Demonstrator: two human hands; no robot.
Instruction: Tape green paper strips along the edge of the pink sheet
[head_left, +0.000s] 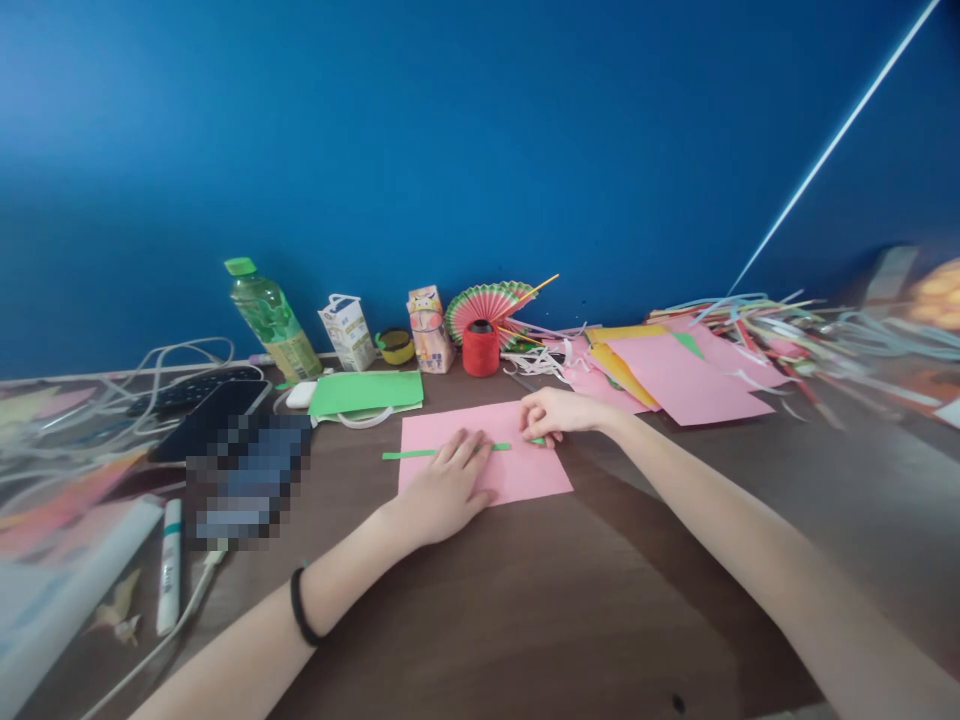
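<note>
A sheet of pink paper [525,475] lies on the dark brown table in front of me. Across it runs a narrow green paper strip [409,455], its left end sticking out past the sheet's edge. My left hand [450,480] rests flat with fingers stretched out, pressing on the strip and the sheet and hiding the strip's middle. Over the right part of the sheet, my right hand [544,415] is closed in a pinch. A small green piece of paper [537,441] shows at its fingertips; whether it joins the strip I cannot tell.
Behind the sheet stand a green-capped bottle [274,320], two small cartons, a red thread spool [481,348] and a folded paper fan [480,300]. Green paper [367,393] lies at back left. Pink sheets [690,380] and paper strips spread right. Phones, cables and a marker [170,570] lie left.
</note>
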